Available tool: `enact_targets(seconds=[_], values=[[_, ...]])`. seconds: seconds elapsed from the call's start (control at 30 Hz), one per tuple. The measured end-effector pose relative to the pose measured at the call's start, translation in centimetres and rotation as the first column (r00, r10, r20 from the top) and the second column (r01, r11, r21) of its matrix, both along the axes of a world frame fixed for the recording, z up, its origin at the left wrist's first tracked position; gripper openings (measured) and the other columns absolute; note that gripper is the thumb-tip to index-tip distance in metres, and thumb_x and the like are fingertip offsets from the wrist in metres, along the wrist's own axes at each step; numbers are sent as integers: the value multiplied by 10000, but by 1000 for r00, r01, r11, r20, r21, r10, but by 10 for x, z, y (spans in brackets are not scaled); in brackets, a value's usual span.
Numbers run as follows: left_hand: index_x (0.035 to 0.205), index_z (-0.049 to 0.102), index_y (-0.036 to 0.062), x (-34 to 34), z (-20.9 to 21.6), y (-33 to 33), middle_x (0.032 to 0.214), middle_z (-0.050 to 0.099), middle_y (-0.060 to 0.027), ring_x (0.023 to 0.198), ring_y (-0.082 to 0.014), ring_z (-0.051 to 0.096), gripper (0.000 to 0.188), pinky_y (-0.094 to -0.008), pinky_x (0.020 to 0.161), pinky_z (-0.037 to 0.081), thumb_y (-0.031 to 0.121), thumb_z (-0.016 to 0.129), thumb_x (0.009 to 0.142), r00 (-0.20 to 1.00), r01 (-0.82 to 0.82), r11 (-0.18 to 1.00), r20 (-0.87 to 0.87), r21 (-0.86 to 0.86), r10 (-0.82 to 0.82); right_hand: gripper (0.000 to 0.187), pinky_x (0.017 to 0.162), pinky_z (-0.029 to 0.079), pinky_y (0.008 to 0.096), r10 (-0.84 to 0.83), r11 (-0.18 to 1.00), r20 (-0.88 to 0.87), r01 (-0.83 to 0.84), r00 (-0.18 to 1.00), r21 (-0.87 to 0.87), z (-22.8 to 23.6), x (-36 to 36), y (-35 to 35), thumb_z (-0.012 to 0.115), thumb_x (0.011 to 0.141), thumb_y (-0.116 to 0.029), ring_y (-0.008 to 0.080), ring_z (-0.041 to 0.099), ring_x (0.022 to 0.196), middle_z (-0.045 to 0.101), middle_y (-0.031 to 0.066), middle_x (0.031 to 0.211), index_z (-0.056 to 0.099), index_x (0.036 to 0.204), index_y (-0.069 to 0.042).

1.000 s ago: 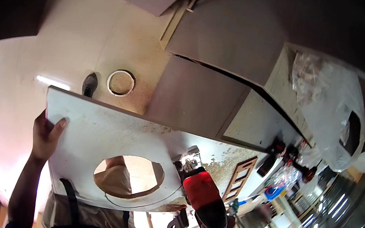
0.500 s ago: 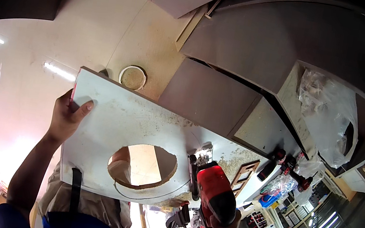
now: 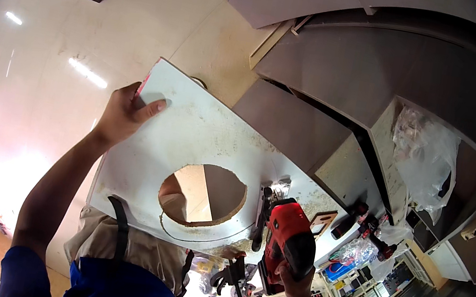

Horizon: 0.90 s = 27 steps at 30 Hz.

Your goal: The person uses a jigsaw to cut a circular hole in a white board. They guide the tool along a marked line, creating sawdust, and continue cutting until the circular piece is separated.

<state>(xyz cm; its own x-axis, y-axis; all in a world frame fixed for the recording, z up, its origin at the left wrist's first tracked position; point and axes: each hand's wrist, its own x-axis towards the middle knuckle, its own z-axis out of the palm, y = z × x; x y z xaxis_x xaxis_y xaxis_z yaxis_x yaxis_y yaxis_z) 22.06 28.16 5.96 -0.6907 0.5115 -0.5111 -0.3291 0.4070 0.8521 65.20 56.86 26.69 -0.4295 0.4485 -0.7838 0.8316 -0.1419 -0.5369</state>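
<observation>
A pale board (image 3: 210,128) with a rough-edged oval hole cut through it lies slanted in front of me. A curved pencil-like line runs on its face below and beside the hole. My left hand (image 3: 129,116) grips the board's upper left edge, thumb on top and fingers underneath, out of sight. My right hand (image 3: 295,282) is wrapped round the handle of a red and black jigsaw (image 3: 293,233), which rests on the board to the right of the hole. The jigsaw's blade is hidden. Sawdust is scattered over the board's right part.
Grey cabinet panels (image 3: 292,123) stand beyond the board. Clear plastic sheeting (image 3: 423,154) hangs in an open compartment at right. A cordless drill (image 3: 378,235) lies past the board's right end. Below the jigsaw is a black clamp (image 3: 237,284). A ring-shaped thing (image 3: 200,82) shows behind the board.
The board's left end has swung upward and away with my left hand, covering most of the ring on the floor. The jigsaw stays beside the hole. The whole view has shifted slightly.
</observation>
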Motion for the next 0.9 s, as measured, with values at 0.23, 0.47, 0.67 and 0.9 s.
enact_targets(seconds=[0.23,0.47,0.67,0.9], values=[[1065,650,-74,1,-1,-3,823,676,-62,758,-98,593,395,-286,681,502,277,762,925,999,-10,999,38,-46,12,584,702,535,374,21,952,165,-70,986,297,-25,103,5,835,750,-133,216,634,801,609,145,970,459,1155,53],[1218,617,-77,-8,9,-4,947,699,-33,834,-72,613,373,-249,736,517,157,722,947,999,14,1000,50,-1,-14,644,733,534,422,130,928,127,-166,983,333,-26,84,-7,840,722,-175,273,646,840,618,185,1010,466,1167,101],[1279,586,-76,-4,4,-1,1027,701,-55,919,-100,629,403,-289,827,530,117,704,945,999,-15,999,52,-40,17,229,590,552,363,296,849,-65,-231,953,475,0,-46,-12,709,709,-53,236,705,644,682,120,726,668,922,23],[1254,589,-85,2,-1,0,1078,693,-82,985,-132,619,394,-319,899,511,120,708,939,999,-33,999,41,23,32,136,576,562,353,369,824,4,-329,929,461,7,-56,-6,710,721,-42,240,730,630,703,110,698,707,856,-35]])
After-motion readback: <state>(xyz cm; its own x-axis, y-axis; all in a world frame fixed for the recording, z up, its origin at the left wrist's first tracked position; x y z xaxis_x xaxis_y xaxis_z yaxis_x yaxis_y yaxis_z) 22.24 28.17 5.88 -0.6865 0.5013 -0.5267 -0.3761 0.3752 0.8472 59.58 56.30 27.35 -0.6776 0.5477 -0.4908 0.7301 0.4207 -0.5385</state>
